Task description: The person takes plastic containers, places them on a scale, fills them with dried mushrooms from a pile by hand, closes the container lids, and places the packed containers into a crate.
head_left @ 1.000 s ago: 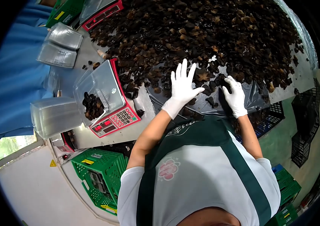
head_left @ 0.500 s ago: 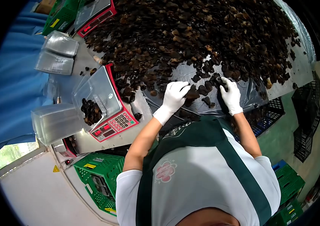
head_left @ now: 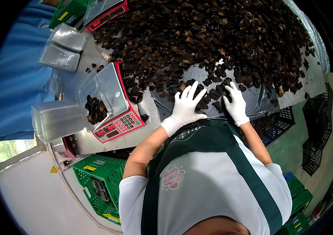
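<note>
A big heap of dark brown mushroom pieces, like wood ear (head_left: 205,35), spreads over the table in front of me. My left hand (head_left: 186,105), in a white glove, is flat with fingers spread beside a few loose pieces at the heap's near edge. To its right, my right hand (head_left: 236,105), also gloved in white, reaches its fingertips to the loose pieces, fingers apart. Nothing shows held in either hand. Between the hands, several mushroom pieces (head_left: 215,94) lie on dark plastic sheeting (head_left: 260,98).
On my left, a red scale (head_left: 121,126) carries a clear plastic tray (head_left: 109,88) with some mushroom pieces in it. Stacked clear trays (head_left: 57,120) stand beside it, with more clear containers (head_left: 59,56) behind. A second scale (head_left: 105,17) is farther back. Green crates (head_left: 100,172) sit below the table.
My left hand has opened from a curled pose and spread its fingers. My right hand has shifted slightly left and its fingers have straightened. The view has turned a little.
</note>
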`<move>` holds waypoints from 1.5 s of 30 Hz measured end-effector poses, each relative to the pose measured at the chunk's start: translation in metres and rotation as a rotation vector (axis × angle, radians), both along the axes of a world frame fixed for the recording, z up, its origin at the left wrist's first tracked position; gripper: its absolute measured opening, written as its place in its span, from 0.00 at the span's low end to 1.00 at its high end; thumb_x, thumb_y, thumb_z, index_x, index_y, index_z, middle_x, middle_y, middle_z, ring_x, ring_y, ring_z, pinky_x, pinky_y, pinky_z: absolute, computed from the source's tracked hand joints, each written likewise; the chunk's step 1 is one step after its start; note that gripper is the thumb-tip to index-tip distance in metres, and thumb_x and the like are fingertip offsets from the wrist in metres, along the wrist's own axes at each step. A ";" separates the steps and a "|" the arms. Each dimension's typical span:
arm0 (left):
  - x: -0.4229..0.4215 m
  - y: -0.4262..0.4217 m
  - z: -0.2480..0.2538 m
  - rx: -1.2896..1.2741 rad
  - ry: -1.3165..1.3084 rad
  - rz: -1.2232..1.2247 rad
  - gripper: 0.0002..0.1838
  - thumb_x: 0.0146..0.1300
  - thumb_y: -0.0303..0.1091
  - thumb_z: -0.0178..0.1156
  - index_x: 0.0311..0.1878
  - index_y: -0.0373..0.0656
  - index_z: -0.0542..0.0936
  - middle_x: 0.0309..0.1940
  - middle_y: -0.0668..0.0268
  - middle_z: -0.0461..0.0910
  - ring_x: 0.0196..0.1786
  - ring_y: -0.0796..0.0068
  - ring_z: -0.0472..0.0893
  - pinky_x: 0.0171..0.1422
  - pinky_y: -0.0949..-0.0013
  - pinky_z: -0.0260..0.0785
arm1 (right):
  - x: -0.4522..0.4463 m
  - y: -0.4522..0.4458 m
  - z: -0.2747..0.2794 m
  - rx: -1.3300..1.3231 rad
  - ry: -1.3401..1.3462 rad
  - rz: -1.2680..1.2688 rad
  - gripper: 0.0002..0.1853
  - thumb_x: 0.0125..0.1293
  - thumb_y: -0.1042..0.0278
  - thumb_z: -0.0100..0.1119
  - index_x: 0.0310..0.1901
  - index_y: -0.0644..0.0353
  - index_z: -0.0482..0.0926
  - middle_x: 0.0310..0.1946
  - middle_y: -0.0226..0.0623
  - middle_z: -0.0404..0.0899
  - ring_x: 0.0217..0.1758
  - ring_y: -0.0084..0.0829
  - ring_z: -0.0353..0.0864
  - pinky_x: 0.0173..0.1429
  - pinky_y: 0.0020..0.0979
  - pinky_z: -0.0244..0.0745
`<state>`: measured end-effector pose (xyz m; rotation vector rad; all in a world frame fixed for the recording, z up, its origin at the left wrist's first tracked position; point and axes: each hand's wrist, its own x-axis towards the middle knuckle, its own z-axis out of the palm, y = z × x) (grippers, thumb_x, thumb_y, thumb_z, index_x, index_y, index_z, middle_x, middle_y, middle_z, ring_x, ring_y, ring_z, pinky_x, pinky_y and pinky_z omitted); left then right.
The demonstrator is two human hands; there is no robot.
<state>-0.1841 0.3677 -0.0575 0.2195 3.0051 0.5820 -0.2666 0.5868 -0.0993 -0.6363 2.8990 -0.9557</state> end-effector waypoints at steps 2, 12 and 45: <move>-0.011 0.011 -0.013 -0.065 0.109 0.031 0.54 0.36 0.65 0.71 0.70 0.59 0.63 0.73 0.55 0.52 0.70 0.52 0.58 0.62 0.35 0.56 | 0.001 -0.002 0.004 0.004 -0.035 -0.007 0.24 0.58 0.70 0.63 0.57 0.53 0.74 0.65 0.39 0.68 0.60 0.40 0.73 0.60 0.34 0.72; -0.016 -0.001 -0.054 -0.075 0.122 -0.214 0.30 0.42 0.46 0.70 0.51 0.51 0.75 0.54 0.68 0.72 0.50 0.67 0.74 0.47 0.59 0.65 | 0.008 0.008 -0.005 -0.045 -0.001 0.014 0.20 0.61 0.69 0.60 0.57 0.55 0.75 0.66 0.42 0.67 0.64 0.44 0.70 0.64 0.35 0.68; 0.162 -0.308 0.112 0.136 0.133 0.808 0.50 0.45 0.62 0.70 0.68 0.46 0.66 0.73 0.51 0.54 0.73 0.52 0.58 0.73 0.55 0.56 | 0.097 -0.206 0.061 -0.153 0.174 0.458 0.13 0.58 0.73 0.63 0.47 0.57 0.79 0.55 0.40 0.77 0.48 0.42 0.78 0.51 0.35 0.75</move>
